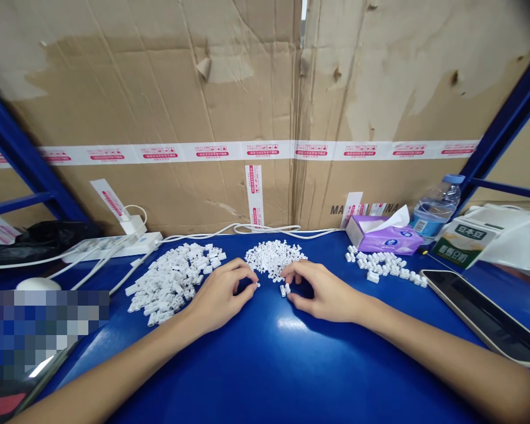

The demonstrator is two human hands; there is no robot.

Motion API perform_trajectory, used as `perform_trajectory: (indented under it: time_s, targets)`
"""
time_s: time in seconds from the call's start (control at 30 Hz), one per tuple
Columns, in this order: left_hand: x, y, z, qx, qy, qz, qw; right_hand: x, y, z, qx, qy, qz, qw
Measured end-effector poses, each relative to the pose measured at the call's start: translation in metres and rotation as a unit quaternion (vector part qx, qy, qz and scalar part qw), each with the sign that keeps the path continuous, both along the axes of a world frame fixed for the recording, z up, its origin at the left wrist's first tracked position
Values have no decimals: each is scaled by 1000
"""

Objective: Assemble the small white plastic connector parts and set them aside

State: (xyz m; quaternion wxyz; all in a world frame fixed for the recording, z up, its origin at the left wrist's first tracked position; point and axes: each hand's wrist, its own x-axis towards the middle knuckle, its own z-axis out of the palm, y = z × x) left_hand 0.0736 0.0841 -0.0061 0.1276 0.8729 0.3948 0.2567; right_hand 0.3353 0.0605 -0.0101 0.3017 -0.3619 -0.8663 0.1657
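My left hand (227,288) pinches a tiny white plastic piece (258,285) between thumb and forefinger. Opposite it, my right hand (320,288) has its fingers curled round a small white plastic block (285,290), which shows dark openings. Just beyond both hands lies a pile of tiny white plastic pieces (274,256). A larger heap of white plastic blocks (172,280) spreads out on the left, beside my left hand. Farther right, past my right hand, is a smaller group of white blocks (384,265).
On the blue table (265,365), a power strip (115,246) with white cables sits at the back left. A purple tissue pack (388,238), a water bottle (439,206), a carton (463,238) and a phone (486,312) are on the right. Cardboard (181,106) stands behind.
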Motion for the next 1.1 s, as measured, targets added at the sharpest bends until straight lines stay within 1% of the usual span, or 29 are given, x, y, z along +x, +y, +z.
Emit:
perform_trajectory:
  time_s: [0.13,0.4,0.6,0.7,0.9,1.1]
  targets:
    - [0,1,0,-1,-4,-9,1000,0,1,0,1,1,4,1000]
    - [-1,0,-1,-4,-4,22,1000,0,0,0,-1,-2,3,1000]
    - [-1,0,-2,-2,-6,-2,1000,0,0,0,-2,-4,5,1000]
    - [-1,1,-2,-10,2,-6,1000,1,0,0,2,-4,6,1000]
    - [-3,3,1,-16,20,-36,999,1,0,0,3,-1,8,1000]
    - [-3,4,1,-34,5,-18,999,0,0,0,-2,-1,4,1000]
